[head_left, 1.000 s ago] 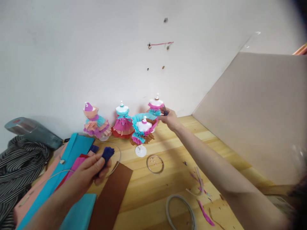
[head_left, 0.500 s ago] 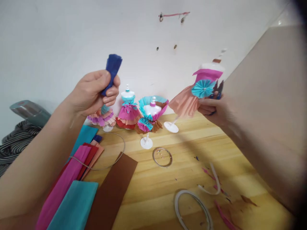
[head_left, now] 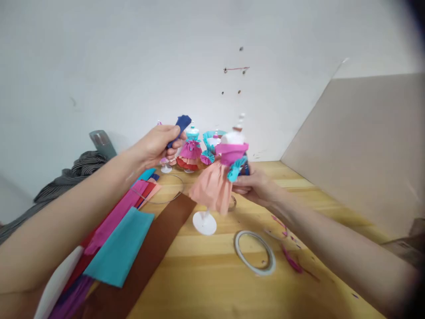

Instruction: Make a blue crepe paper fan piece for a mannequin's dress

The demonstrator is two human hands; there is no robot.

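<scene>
My left hand (head_left: 158,144) is closed around a folded piece of dark blue crepe paper (head_left: 179,124), held up in front of the wall. My right hand (head_left: 257,186) grips a small white mannequin (head_left: 232,138) by its waist; the mannequin wears a pink top and a peach paper skirt (head_left: 212,188) with a turquoise rosette. The mannequin is tilted and its round white base (head_left: 205,222) is at or just above the wooden table (head_left: 212,274). Something dark blue also shows between my right fingers.
More dressed mannequins (head_left: 191,150) stand against the wall. Sheets of crepe paper in turquoise (head_left: 121,246), pink, red and brown (head_left: 149,248) lie at the left. A roll of tape (head_left: 255,252), a wire ring (head_left: 166,190), paper scraps and striped cloth (head_left: 69,175) are around.
My right hand has brought the peach-skirted mannequin down and nearer, from up in the air to the table in front of me. My left hand, with the blue paper, has moved rightward.
</scene>
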